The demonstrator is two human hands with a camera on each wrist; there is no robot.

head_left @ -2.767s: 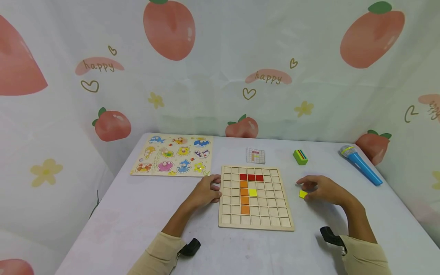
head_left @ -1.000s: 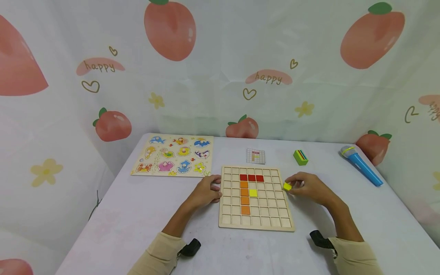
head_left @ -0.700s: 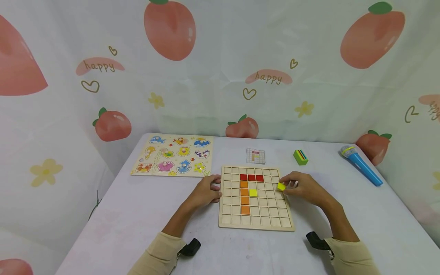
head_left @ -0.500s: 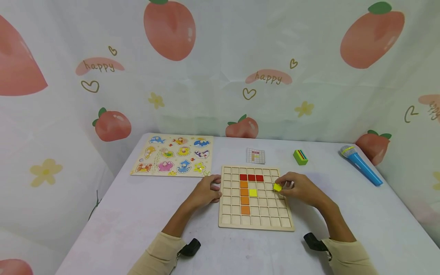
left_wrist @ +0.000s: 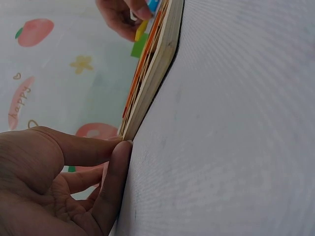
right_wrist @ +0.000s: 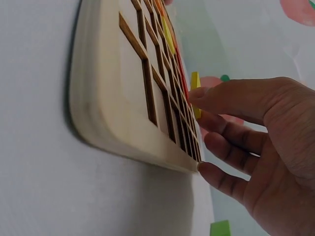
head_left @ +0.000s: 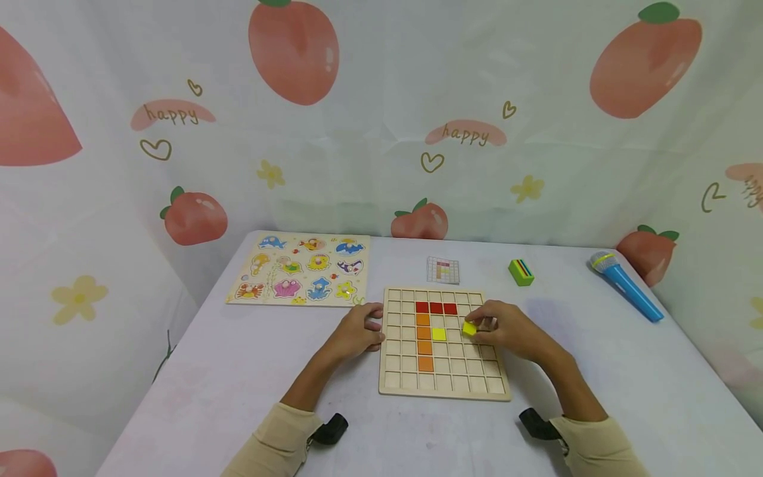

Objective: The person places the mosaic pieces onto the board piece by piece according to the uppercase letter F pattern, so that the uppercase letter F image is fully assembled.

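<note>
A wooden grid board lies on the table with three red tiles in a row, several orange tiles in a column below, and one yellow tile beside them. My right hand pinches a second yellow tile just above the board, right of the set yellow tile. My left hand rests against the board's left edge, fingers curled at its corner.
An animal peg puzzle lies at the back left. A small pattern card, a green block with coloured stripes and a blue toy microphone sit behind and right of the board. A peach-print cloth backs the table.
My right hand picked the yellow tile up from the table right of the board and carried it leftward over the grid. The left hand has stayed at the board's left edge.
</note>
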